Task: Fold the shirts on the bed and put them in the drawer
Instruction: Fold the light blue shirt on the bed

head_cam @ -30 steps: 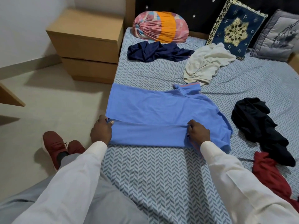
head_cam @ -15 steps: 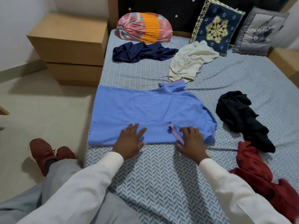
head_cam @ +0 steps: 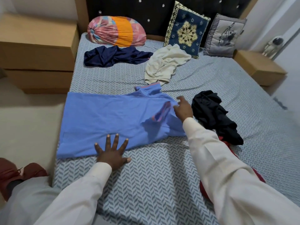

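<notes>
Pressing near edge of blue polo shirt (head_cam: 105,120) onto bed (head_cam: 154,176) with left hand (head_cam: 112,154), fingers spread flat; holding right hand (head_cam: 184,110), fingers loosely open, at folded-in sleeve (head_cam: 162,113), contact unclear.

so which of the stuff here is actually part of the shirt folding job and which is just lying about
Job: blue shirt; left hand pressing it; right hand at its sleeve; navy garment; cream garment; black garment; red garment; wooden drawers beside the bed.
Lying about: patterned bolster; blue cushion; grey cushion; astronaut figure; red shoes.
</notes>
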`<state>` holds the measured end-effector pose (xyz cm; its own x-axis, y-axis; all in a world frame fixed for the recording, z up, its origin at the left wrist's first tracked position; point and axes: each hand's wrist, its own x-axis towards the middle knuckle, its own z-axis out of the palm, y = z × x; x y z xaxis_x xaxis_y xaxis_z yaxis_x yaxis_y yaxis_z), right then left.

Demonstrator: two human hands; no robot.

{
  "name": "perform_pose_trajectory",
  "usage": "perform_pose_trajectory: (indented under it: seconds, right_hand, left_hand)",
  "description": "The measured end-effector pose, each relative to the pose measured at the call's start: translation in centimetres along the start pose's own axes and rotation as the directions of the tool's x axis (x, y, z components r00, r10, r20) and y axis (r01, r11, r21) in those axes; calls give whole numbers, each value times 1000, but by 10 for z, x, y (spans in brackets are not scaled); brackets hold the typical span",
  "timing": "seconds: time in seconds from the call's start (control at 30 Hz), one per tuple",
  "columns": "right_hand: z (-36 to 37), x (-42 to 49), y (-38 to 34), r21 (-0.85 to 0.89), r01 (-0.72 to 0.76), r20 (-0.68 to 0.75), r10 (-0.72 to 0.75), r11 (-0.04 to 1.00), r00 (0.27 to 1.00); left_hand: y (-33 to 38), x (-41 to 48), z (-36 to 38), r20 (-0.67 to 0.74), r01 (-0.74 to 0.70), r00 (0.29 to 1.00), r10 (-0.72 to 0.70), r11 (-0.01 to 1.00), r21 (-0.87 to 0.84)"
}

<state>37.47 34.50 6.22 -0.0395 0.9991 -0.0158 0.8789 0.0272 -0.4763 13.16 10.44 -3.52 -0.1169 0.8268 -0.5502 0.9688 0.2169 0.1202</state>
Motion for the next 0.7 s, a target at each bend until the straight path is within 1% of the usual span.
perform_pose_trajectory:
  seconds: [0.03, 0.1, 0.13, 0.2, 0.23, 0.27, 0.3, 0.33, 0.4, 0.47, 0.53, 0.57, 0.63, 0.67, 0.7]
  right_hand:
    - [-4, 10, 4, 47, -49, 1, 49, 998, 999]
    - [-9, 22, 25, 34, -120, 14, 119, 992, 993]
    - [-9, 19, 37, 36, -174, 59, 172, 984, 983]
    - [-3, 10, 65, 96, -314, 219, 288, 945, 932]
    - [1, 4, 75, 105, -344, 292, 302, 933, 908]
    - [6, -2, 84, 79, -336, 331, 293, 939, 897]
    - [11, -7, 92, 39, -318, 342, 286, 947, 895]
    - [15, -12, 99, 22, -302, 325, 279, 953, 904]
    - [27, -12, 121, -19, -295, 246, 290, 955, 925]
    - [34, -10, 142, -17, -334, 186, 331, 942, 925]
    - [35, -13, 150, -28, -374, 164, 373, 927, 913]
    - [27, -24, 136, -55, -386, 155, 389, 921, 908]
    - [20, -37, 119, -135, -401, 76, 413, 906, 908]
    - [18, -44, 107, -148, -374, 24, 382, 915, 924]
    - [17, -48, 96, -116, -336, -10, 337, 935, 942]
  left_hand:
    - [-1, 0, 1, -4, 1, 1000, -1, 1000, 0]
    - [0, 1, 2, -9, -2, 1000, 2, 1000, 0]
    - [0, 1, 2, -6, 1, 1000, -1, 1000, -4]
    - [1, 2, 1, 4, 5, 1000, -5, 1000, -4]
    - [2, 2, 0, 11, 7, 1000, -7, 1000, -2]
    - [2, 2, -1, 19, 8, 1000, -8, 1000, -3]
    - [2, 3, -2, 21, 8, 1000, -8, 1000, 0]
    - [2, 3, -2, 25, 9, 1000, -9, 1000, 0]
    - [3, 2, -3, 33, 13, 999, -13, 1000, 0]
    - [3, 1, -2, 38, 14, 999, -14, 1000, 0]
    - [3, 1, -3, 34, 19, 999, -19, 1000, -1]
    - [3, 1, -3, 27, 22, 999, -22, 1000, 0]
    - [3, 2, -4, 9, 15, 1000, -16, 1000, 6]
    - [3, 1, -5, -2, 13, 1000, -13, 1000, 12]
    - [2, 1, -6, -20, 8, 1000, -7, 1000, 22]
